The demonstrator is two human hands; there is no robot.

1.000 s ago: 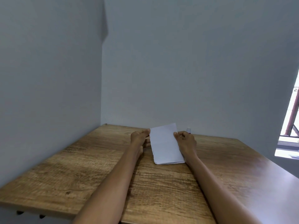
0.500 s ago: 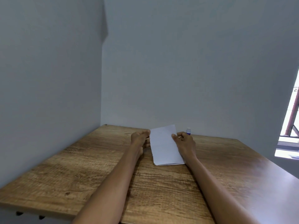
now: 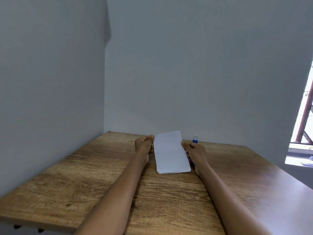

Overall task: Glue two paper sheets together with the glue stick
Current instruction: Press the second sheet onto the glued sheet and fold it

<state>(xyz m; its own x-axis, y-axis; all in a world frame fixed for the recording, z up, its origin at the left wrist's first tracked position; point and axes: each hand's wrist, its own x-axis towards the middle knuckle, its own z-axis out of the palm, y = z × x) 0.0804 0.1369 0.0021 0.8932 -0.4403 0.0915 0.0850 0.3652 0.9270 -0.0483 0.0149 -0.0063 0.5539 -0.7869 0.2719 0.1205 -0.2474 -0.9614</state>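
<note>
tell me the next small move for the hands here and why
Probably press along the paper sheets: they lie stacked on the table, the left hand at one edge, the right hand at the other gripping the glue stick.

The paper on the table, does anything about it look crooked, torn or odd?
Nothing stands out. The white paper lies on the wooden table, slightly angled, between the left hand and right hand, which also holds a blue glue stick. No tears or spills show.
</note>
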